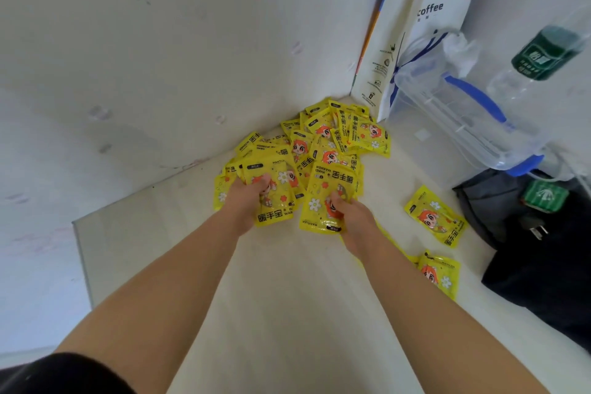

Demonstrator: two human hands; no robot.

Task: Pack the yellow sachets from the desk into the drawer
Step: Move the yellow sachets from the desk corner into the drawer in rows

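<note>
Yellow sachets (307, 150) are lying heaped in the desk (287, 297) corner as I am gathering them: my left hand (246, 201) is clutching one bundle, my right hand (351, 214) pinching another. Two stray sachets (435, 217) are waiting nearby; the drawer is out of view, so I judge lifting and carrying comes next.

My left grip (248, 201) and right grip (348, 213) each clutch yellow sachets (319, 150) at the near edge of the pile on the desk (287, 313); two stray sachets (435, 217) lie right.
</note>
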